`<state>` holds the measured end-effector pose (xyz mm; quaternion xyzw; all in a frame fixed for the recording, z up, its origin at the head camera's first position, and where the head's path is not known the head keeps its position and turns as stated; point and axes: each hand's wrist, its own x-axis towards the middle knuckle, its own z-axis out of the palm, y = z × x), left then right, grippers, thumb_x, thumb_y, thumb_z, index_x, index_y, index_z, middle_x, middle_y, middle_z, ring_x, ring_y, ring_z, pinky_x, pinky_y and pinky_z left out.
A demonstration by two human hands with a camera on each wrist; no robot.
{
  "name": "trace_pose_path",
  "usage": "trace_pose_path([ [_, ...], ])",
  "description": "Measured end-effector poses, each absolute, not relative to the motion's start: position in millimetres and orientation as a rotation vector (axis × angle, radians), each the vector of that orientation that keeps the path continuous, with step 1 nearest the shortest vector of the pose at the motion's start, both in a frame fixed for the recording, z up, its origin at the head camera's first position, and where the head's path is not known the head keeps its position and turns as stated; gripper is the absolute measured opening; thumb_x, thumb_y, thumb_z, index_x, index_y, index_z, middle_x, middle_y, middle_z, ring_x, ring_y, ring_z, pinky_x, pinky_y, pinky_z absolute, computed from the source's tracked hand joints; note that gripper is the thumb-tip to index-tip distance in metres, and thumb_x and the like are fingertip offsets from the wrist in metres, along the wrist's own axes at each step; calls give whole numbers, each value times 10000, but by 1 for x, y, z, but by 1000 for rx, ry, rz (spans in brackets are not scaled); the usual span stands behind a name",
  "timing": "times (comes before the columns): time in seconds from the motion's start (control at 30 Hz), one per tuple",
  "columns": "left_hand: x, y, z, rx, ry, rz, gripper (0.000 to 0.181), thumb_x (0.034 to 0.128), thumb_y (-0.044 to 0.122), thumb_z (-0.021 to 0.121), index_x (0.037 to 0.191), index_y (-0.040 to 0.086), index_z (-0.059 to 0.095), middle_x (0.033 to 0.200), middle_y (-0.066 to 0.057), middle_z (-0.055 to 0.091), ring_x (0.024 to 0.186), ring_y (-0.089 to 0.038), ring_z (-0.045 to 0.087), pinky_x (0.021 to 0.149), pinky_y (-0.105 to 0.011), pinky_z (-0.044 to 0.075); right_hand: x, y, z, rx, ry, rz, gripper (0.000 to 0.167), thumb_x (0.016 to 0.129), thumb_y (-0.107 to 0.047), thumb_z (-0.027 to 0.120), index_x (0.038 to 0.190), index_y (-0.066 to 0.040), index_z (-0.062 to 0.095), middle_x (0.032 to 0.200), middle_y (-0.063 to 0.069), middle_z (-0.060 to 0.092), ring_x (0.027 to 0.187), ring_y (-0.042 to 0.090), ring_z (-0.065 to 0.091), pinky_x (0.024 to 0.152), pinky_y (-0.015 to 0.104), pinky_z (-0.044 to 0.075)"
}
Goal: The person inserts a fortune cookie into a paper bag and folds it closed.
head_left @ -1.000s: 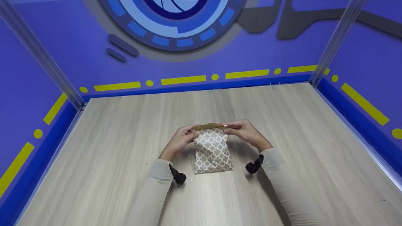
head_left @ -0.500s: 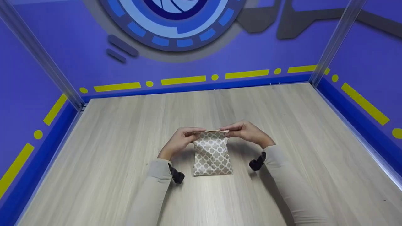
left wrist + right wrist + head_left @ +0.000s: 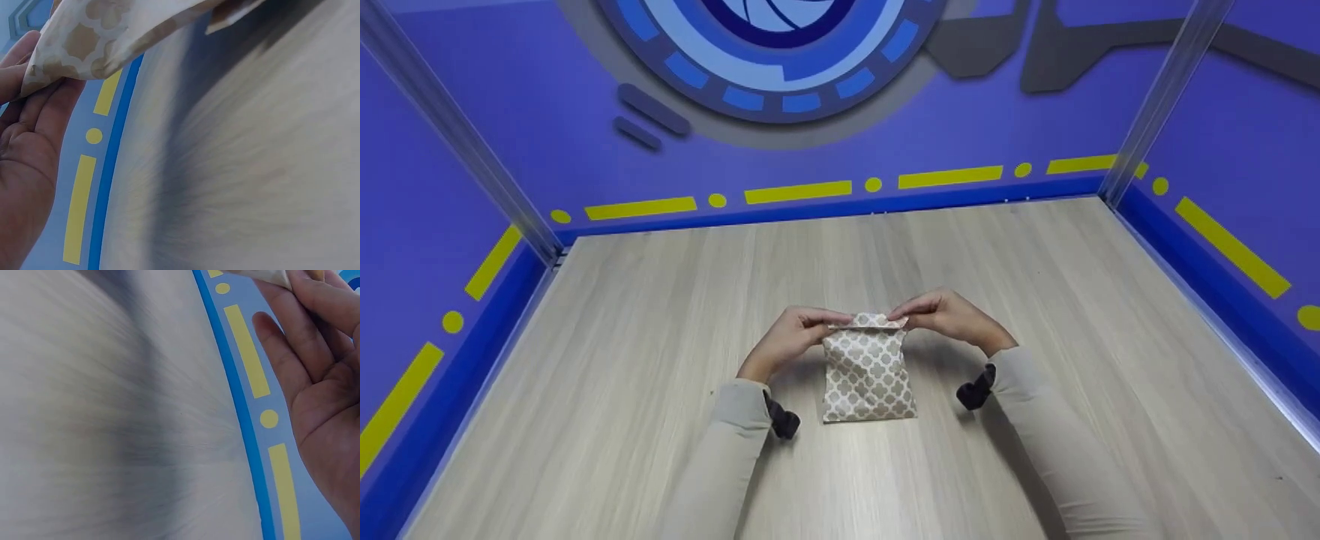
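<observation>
A small paper bag (image 3: pixel 868 379) with a beige and white lattice print is held in the middle of the table, its top edge folded over toward the person as a narrow flap (image 3: pixel 870 321). At the flap's left end my left hand (image 3: pixel 789 336) pinches the paper between thumb and fingers. My right hand (image 3: pixel 952 321) pinches the right end the same way. In the left wrist view the bag's corner (image 3: pixel 81 42) sits between thumb and fingers. The right wrist view shows only a bit of the paper (image 3: pixel 275 277) at the right fingertips.
The bag is over a light wood-grain table (image 3: pixel 660 300). Blue panels (image 3: pixel 810 165) with yellow dashes close off the back and both sides, joined by metal posts (image 3: pixel 1166 97) at the corners. Black wrist cameras (image 3: pixel 976 387) hang below both sleeves.
The bag's top edge, which stood up with its brown inside showing, has been folded down toward the person. The printed outside now shows on the flap. Both hands have shifted slightly nearer.
</observation>
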<state>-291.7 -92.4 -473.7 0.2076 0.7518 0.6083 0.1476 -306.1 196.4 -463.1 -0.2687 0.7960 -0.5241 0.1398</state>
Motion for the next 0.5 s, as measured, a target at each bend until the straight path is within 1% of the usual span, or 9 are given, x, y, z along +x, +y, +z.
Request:
trace_pose_path([
  [0.1, -292, -92, -474, 608, 2204, 1723, 287, 930, -8, 523, 1151, 46, 697, 1240, -114, 652, 998, -113, 637, 826, -240, 523, -307, 197, -465, -754, 2308, -1506, 200, 916, -53, 616, 1086, -35, 720, 1134, 154, 691, 943, 71, 666, 880, 413, 530],
  [0.17, -293, -92, -475, 619, 2224, 1709, 271, 935, 8, 543, 1157, 43, 693, 1241, -119, 651, 994, -119, 633, 810, -228, 514, -307, 197, -464, -739, 2312, -1499, 191, 917, -89, 626, 1078, -52, 721, 1122, 133, 697, 943, 89, 667, 886, 442, 523],
  [0.2, -293, -92, -475, 623, 2231, 1704, 265, 937, 19, 554, 1162, 42, 691, 1244, -124, 648, 1004, -131, 632, 808, -225, 509, -307, 197, -464, -731, 2317, -1494, 190, 916, -99, 629, 1076, -55, 721, 1115, 127, 700, 945, 95, 668, 887, 441, 522],
  [0.3, -294, -93, -476, 626, 2233, 1690, 267, 943, 45, 566, 1186, 35, 675, 1262, -137, 635, 1068, -178, 625, 830, -217, 500, -306, 197, -464, -693, 2317, -1493, 195, 908, -108, 637, 1077, -54, 718, 1097, 113, 708, 941, 99, 669, 884, 394, 528],
  [0.37, -292, -93, -475, 627, 2238, 1677, 274, 946, 51, 563, 1199, 23, 663, 1272, -151, 625, 1083, -192, 619, 846, -222, 497, -306, 197, -464, -673, 2312, -1499, 205, 902, -108, 642, 1082, -45, 715, 1090, 109, 712, 934, 98, 671, 879, 363, 531],
  [0.5, -281, -93, -460, 634, 2263, 1669, 275, 935, 44, 561, 1186, -10, 661, 1241, -168, 639, 928, -137, 617, 810, -266, 495, -305, 196, -466, -650, 2287, -1520, 243, 890, -152, 671, 1102, -38, 706, 1081, 95, 715, 934, 104, 671, 870, 314, 529],
])
